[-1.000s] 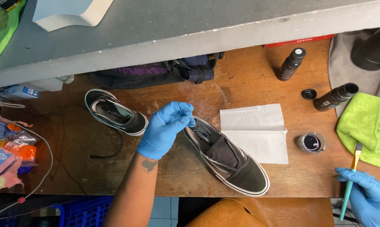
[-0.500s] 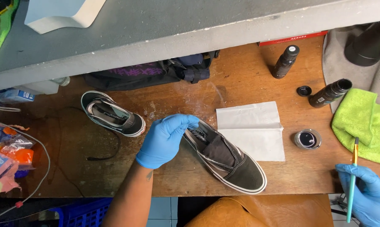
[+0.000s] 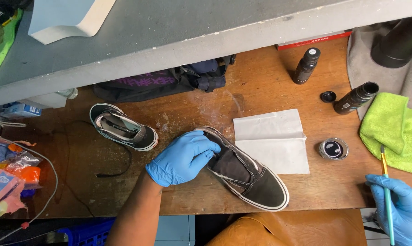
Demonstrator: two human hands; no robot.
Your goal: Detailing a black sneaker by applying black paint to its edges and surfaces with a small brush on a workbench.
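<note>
The left hand (image 3: 184, 157), in a blue glove, lies on the heel end of the dark sneaker (image 3: 247, 171) and grips its collar, with the fingers curled into the opening. The sneaker lies on the wooden table (image 3: 269, 86), near its front edge, with the toe pointing away from the hand. A second ago this hand was raised over the heel with the fingertips pinched together; now it has come down and closed on the shoe, so the shoe is held steady.

The right hand (image 3: 399, 209), also gloved, is well apart from the sneaker, beyond its toe and at the table's front edge. It is closed around a thin paintbrush (image 3: 386, 191) with a teal handle, the bristle end pointing up. Compared with a second ago this hand has hardly moved; the brush does not touch the shoe.

Just beside the sneaker, behind its toe, lies a white paper sheet (image 3: 272, 141). Beyond the sheet stands a small open tin (image 3: 333, 149), and farther from the sneaker there is a green cloth (image 3: 393, 132) and two dark bottles (image 3: 356, 98). On the other side of the sneaker, past the left hand, lies the second sneaker (image 3: 124, 127), with a loose black lace (image 3: 117, 168) near it.
</note>
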